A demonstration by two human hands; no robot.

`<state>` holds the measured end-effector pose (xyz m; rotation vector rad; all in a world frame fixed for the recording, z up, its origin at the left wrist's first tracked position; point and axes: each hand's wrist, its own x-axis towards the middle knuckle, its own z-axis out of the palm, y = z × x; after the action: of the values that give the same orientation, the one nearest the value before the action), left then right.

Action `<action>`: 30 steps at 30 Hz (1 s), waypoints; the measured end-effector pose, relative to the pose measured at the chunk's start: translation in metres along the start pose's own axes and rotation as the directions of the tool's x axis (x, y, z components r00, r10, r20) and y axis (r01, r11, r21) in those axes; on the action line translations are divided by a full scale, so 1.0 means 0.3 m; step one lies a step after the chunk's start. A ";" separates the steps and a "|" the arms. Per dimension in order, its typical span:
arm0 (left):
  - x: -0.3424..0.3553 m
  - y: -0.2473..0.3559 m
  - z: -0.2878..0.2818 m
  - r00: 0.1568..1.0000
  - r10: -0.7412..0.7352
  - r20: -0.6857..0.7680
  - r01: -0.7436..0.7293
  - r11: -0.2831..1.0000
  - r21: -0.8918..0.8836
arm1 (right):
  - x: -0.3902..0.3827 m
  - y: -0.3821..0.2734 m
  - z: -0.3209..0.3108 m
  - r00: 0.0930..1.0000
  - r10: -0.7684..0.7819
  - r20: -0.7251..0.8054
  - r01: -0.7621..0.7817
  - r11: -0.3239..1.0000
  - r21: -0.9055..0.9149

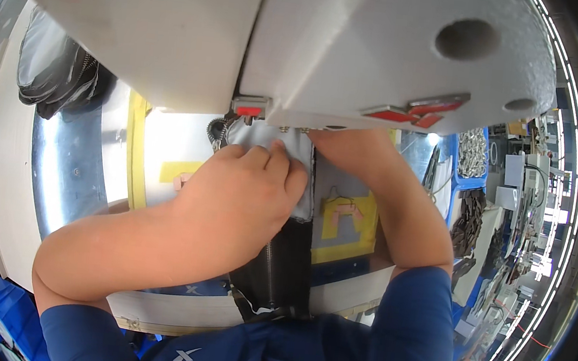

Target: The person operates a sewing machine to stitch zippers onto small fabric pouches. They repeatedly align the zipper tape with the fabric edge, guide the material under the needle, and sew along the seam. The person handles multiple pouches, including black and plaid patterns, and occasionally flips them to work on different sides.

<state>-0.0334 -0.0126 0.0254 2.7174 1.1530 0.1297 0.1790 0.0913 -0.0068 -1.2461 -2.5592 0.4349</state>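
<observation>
Under the front edge of the sewing machine, a piece of grey cloth, with a black zipped strip trailing from it, away from the sewing machine and toward the wearer. Bent over the grey cloth, just in front of the sewing machine, the left hand, fingers curled close together and tips turned down, probably to keep the layers flat and in line; impossible to tell whether pinching or only pressing. Reaching in beneath the sewing machine's lower edge on the right, the right hand, perhaps to steady the far end; fingers out of sight, so hold unknown. In front and to the right of the sewing machine, yellow tape, likely for fixing or marking a place. Well left of the sewing machine, a black-and-grey bundle, presumably set aside within reach; to its right, a blue tray of small metal parts, perhaps against scattering. Needle hidden, machine top cut off, dark coil beside the cloth hard to make out.
</observation>
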 end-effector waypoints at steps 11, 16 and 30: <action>0.004 0.049 0.020 0.994 -0.096 -0.047 0.098 0.995 0.025 | -0.004 -0.042 -0.037 0.970 0.204 0.134 -0.214 0.974 0.067; -0.002 0.040 0.008 0.995 -0.086 -0.052 0.085 0.996 -0.014 | 0.013 -0.063 -0.047 0.941 0.265 0.210 -0.274 0.962 0.011; -0.015 0.046 0.005 0.998 -0.068 0.011 0.068 0.997 0.030 | 0.005 -0.028 -0.009 0.973 0.154 0.172 -0.170 0.982 0.079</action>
<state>-0.0266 -0.0253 0.0266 2.6969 1.2519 0.0875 0.1730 0.0880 -0.0009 -1.4463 -2.5445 0.7119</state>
